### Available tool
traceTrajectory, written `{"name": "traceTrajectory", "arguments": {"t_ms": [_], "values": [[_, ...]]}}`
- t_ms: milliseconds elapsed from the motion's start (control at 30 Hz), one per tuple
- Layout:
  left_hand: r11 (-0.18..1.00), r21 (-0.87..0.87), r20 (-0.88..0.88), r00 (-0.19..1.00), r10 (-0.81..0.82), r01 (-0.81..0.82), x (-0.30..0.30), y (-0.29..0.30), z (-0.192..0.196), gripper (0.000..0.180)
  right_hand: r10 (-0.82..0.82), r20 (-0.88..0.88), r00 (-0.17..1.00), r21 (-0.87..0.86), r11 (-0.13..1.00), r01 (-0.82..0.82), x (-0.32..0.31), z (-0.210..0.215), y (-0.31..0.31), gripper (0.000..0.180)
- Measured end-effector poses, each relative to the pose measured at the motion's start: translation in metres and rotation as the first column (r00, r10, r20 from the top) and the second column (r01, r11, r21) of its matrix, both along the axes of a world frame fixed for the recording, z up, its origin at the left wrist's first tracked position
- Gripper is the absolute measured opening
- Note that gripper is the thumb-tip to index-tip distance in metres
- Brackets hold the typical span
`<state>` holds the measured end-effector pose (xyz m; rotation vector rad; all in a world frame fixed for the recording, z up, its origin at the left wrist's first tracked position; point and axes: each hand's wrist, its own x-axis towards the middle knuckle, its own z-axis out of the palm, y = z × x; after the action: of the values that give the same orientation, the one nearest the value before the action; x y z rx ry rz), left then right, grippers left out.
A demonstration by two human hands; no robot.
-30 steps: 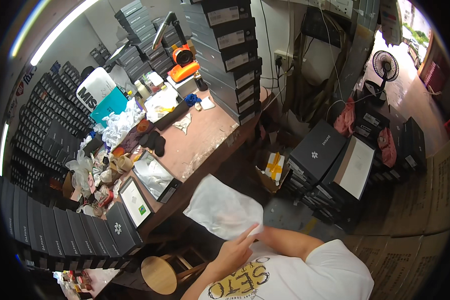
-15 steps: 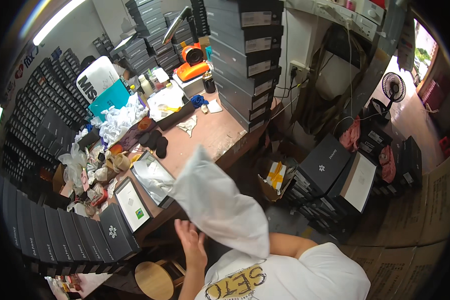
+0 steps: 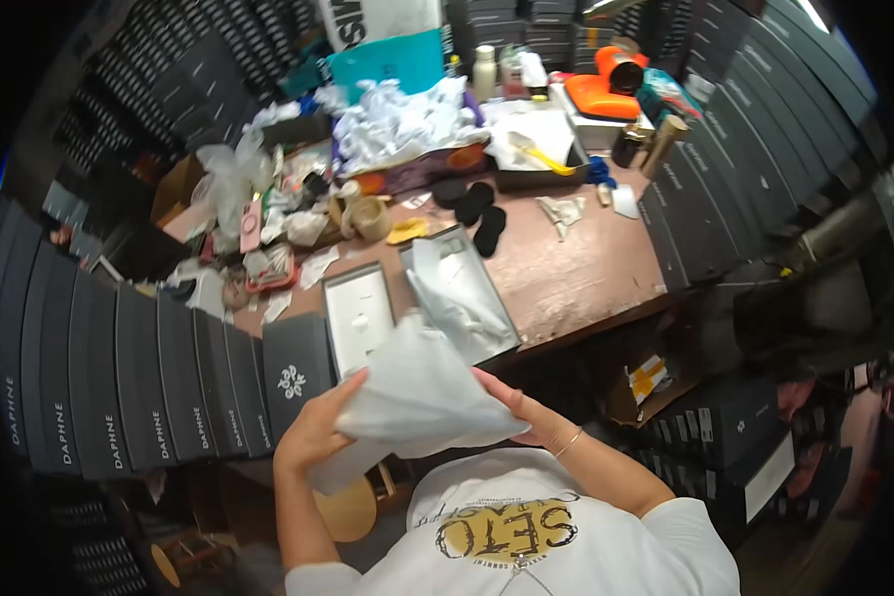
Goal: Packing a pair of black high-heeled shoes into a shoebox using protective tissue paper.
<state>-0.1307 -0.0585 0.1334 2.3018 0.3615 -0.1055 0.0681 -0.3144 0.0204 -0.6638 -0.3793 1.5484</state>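
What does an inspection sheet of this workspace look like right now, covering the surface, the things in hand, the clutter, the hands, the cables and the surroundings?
Surface: brown wooden tabletop, crowded at the far side.
Job's things: white crumpled tissue paper sheet held above the table's near edge; open grey cardboard shoebox with white paper inside, white box lid beside it.
Clutter: heap of white wrapping paper, black round pads, roll of tape, orange tool.
Hands: left hand and right hand each grip the sheet's edge.
Cables: nothing seen.
Surroundings: rows of black boxes stacked all around.
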Motion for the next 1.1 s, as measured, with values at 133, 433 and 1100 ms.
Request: {"name": "traceTrajectory", "arguments": {"t_ms": [133,433,1100], "values": [[0.938,-0.223,0.208,0.927,0.313,-0.266,0.044,0.012,-0.034,0.085,0.214,0.696,0.685,-0.142,0.977,-0.161,0.004,0.025,0.036,0.101],[-0.04,-0.986,-0.137,0.66,0.739,-0.16,0.214,-0.041,-0.154,0.051,-0.243,0.501,0.83,-0.199,0.901,0.384,0.112,-0.013,0.112,0.073],[0.345,-0.79,-0.011,0.575,0.818,-0.506,0.076,0.007,-0.118,0.018,0.298,0.789,-0.537,-0.206,0.952,0.226,0.139,-0.092,0.158,0.051]]}}
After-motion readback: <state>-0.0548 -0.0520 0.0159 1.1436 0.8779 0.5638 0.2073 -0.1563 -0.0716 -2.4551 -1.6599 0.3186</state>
